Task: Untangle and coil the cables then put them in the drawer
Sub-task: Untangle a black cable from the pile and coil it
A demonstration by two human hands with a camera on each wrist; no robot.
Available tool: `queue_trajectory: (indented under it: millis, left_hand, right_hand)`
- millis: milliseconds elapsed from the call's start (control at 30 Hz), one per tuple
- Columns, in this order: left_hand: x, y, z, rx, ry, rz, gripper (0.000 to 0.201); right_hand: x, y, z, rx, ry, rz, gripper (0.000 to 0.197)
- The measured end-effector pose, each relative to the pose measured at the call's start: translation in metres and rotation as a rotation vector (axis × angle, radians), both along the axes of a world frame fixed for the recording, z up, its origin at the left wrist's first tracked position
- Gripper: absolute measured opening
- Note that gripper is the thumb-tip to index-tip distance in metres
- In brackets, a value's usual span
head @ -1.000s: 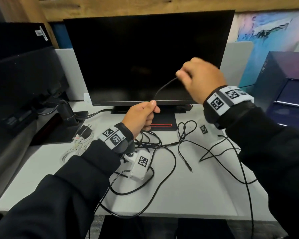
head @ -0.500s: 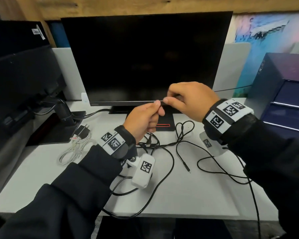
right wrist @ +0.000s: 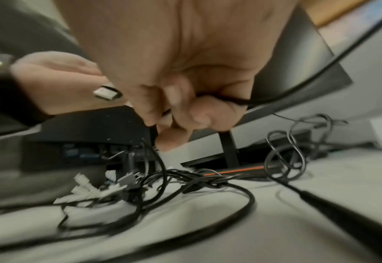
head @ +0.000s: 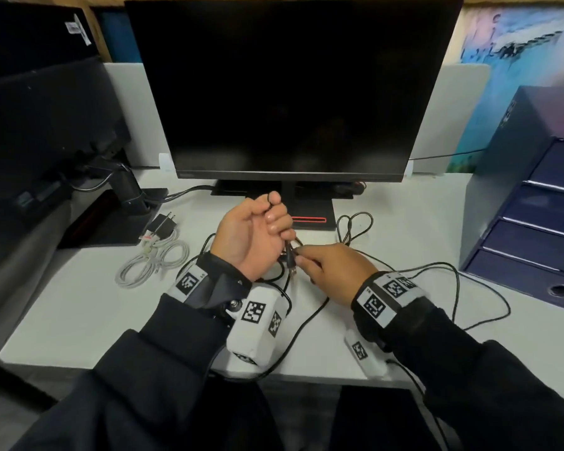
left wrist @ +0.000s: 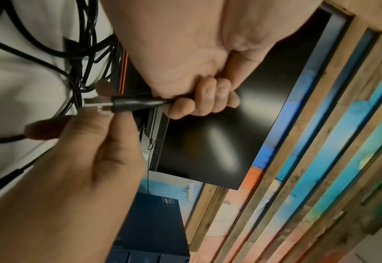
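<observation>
My left hand [head: 272,222], palm turned up, grips a thin black cable [head: 310,320] just above the white desk [head: 79,320]. The cable's USB plug [head: 292,266] hangs below the fist. The left wrist view shows the curled fingers [left wrist: 199,101] round the cable behind the plug [left wrist: 120,105]. My right hand [head: 302,257] pinches the same cable beside the plug; its fingers [right wrist: 185,110] are curled round a black strand [right wrist: 298,85]. Several black cable loops [right wrist: 163,181] lie tangled on the desk under both hands. The blue drawer unit [head: 534,196] stands at the right, its drawers closed.
A white coiled cable [head: 153,260] with a black charger [head: 163,222] lies on the left of the desk. A large dark monitor [head: 290,92] on its stand [head: 310,219] fills the back. Another dark monitor and arm [head: 46,141] sit at the far left.
My right hand dropped from its raised pull and met my left hand. Both then lowered toward the desk, and my left hand turned palm up with the plug hanging.
</observation>
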State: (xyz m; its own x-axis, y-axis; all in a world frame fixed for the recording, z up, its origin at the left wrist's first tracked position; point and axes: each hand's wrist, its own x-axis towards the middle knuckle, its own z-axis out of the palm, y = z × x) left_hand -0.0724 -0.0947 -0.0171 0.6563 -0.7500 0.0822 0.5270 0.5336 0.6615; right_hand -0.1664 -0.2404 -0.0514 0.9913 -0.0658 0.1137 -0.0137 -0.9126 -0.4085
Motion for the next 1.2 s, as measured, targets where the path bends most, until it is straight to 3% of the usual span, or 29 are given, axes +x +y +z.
queue_trajectory:
  millis: [100, 333, 533, 767, 967, 1200]
  left_hand:
    - [-0.001, 0.003, 0.000, 0.003, -0.001, 0.042, 0.019]
    - [-0.021, -0.006, -0.012, 0.162, -0.193, 0.085, 0.025]
    - [-0.041, -0.016, -0.022, 0.246, -0.330, 0.152, 0.024]
    - [-0.030, -0.014, -0.020, 0.200, -0.263, 0.253, 0.021]
    - [-0.029, -0.013, -0.031, 0.277, -0.362, 0.262, 0.022]
    - [-0.014, -0.018, -0.030, 0.169, -0.208, 0.238, 0.021]
  right_hand:
    - [-0.017, 0.007, 0.000, -0.135, 0.073, 0.101, 0.029]
    - [-0.062, -0.003, -0.008, -0.129, 0.062, 0.117, 0.033]
    - [-0.070, 0.004, 0.004, -0.168, 0.074, 0.179, 0.028]
    - [-0.064, 0.009, 0.013, -0.164, 0.088, 0.203, 0.026]
    - [-0.058, 0.012, 0.019, -0.195, 0.153, 0.278, 0.027]
    - [-0.048, 0.010, 0.007, -0.228, 0.135, 0.291, 0.028]
